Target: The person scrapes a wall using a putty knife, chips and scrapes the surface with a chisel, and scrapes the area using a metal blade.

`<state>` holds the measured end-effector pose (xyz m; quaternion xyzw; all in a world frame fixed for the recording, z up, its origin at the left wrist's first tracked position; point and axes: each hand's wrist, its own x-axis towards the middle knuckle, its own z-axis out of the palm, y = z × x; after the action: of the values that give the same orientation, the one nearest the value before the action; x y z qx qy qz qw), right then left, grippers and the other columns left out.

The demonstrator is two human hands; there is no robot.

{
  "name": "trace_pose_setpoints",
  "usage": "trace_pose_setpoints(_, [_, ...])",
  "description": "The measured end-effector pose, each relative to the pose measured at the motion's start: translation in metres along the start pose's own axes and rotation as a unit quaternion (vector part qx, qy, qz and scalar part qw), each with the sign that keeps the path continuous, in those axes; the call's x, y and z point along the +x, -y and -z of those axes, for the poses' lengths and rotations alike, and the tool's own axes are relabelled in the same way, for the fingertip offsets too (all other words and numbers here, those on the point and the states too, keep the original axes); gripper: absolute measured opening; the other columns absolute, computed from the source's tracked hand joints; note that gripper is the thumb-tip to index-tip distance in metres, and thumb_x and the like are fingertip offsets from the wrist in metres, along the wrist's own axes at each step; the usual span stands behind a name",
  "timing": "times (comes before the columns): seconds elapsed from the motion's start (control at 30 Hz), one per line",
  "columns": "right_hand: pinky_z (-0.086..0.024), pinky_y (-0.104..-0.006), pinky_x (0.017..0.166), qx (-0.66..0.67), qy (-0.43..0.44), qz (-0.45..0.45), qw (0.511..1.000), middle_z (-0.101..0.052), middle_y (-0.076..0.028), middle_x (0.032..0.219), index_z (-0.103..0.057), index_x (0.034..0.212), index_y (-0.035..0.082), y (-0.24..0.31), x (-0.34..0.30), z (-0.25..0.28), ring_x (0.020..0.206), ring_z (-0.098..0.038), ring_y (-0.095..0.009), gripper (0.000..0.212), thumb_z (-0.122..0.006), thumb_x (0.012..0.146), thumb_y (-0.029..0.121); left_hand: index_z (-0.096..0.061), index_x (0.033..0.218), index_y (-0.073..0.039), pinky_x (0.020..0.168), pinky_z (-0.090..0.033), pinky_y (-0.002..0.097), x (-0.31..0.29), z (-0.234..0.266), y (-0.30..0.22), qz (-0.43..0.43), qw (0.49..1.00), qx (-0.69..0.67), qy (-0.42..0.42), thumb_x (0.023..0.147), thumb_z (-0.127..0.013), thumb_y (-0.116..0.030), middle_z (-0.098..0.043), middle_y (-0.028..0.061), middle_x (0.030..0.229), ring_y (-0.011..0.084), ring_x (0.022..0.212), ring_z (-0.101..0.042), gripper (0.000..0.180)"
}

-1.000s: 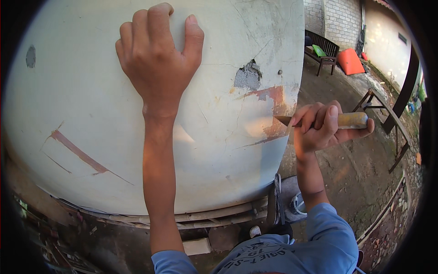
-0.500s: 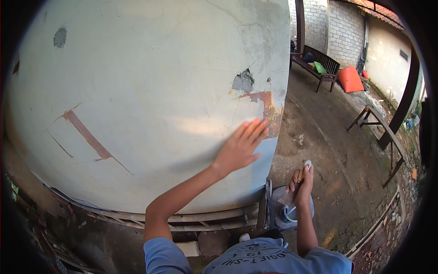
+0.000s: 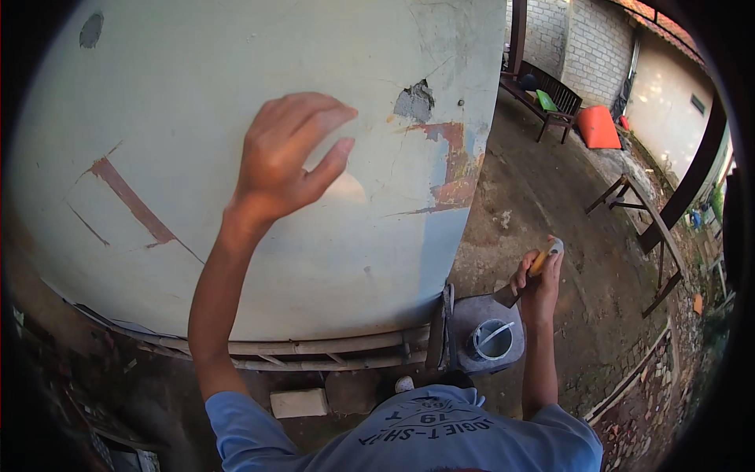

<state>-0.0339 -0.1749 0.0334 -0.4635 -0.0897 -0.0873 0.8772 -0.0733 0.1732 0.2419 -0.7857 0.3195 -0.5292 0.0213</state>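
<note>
Your left hand (image 3: pixel 287 153) has swung away from the peeled patch (image 3: pixel 456 167), leaving it uncovered to that hand's right; fingers half-curled, seemingly empty, wall (image 3: pixel 330 271) contact unclear; your right hand (image 3: pixel 541 295) grips the scraper (image 3: pixel 543 258), fingers wrapped round; tin (image 3: pixel 477 343) lower left of it.

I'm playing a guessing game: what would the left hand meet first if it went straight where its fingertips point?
Probably the broken grey patch in the pale wall; depth is unclear, so the left hand might touch plain wall sooner.
</note>
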Motion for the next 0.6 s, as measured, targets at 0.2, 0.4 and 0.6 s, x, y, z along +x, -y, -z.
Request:
trace_pose_setpoints(0.2, [-0.040,-0.0256,0.046,0.015,0.233,0.086,0.968,-0.047,-0.008,0.081,-0.033,0.128,0.014,0.035,0.055,-0.044,0.050,-0.042,-0.011,0.030,-0.039,0.103,0.030,-0.065,0.108,-0.007,0.090,-0.044,0.0396,0.070,0.057,0.050,0.040,0.993,0.085,-0.066,0.090,-0.062,-0.028,-0.065,0.0107,0.110,0.0273,0.105,-0.059,0.028])
trace_pose_setpoints(0.4, [-0.042,-0.0238,0.040,-0.014,0.276,0.347,0.896,-0.046,-0.010,0.078,-0.030,0.128,0.019,0.077,0.077,-0.117,0.046,-0.039,-0.009,0.028,-0.039,0.103,0.028,-0.054,0.111,-0.006,0.094,-0.041,0.0444,0.109,0.036,0.084,-0.029,0.953,0.240,-0.181,0.086,-0.059,-0.018,-0.057,0.0121,0.107,0.0287,0.109,-0.052,0.028])
trace_pose_setpoints(0.6, [-0.043,-0.0251,0.034,-0.076,0.327,0.538,0.773,-0.045,-0.010,0.068,-0.027,0.128,0.022,0.099,0.104,-0.157,0.039,-0.036,-0.008,0.030,-0.034,0.103,0.037,-0.040,0.133,-0.013,0.110,-0.024,0.0493,0.113,-0.001,0.099,-0.036,0.891,0.397,-0.217,0.085,-0.061,-0.032,-0.040,0.0125,0.131,0.0329,0.132,-0.029,0.056])
